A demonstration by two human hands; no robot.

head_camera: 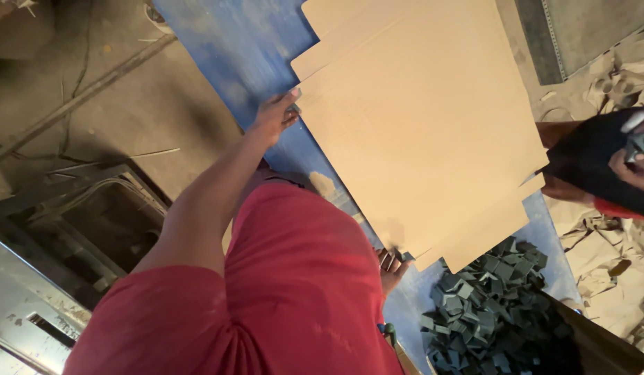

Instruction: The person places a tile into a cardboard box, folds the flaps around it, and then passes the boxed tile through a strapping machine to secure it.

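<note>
A stack of flat tan cardboard sheets [419, 125] lies across a blue table [245, 48]. My left hand [274, 117] reaches out from a red sleeve and grips the stack's near edge, with a small dark green piece [294, 107] at its fingertips. My right hand [391, 269] shows partly past my red shirt. Its fingers are at the stack's lower corner, beside another small green piece [406, 256]. A heap of several dark green plastic pieces [488, 305] sits just beyond that corner.
Another person's hand [634, 167], in a dark sleeve, holds a small grey object at the right edge. Crumpled brown paper scraps [613, 243] cover the floor on the right. A dark metal frame [93, 222] and bare concrete floor [93, 83] lie on the left.
</note>
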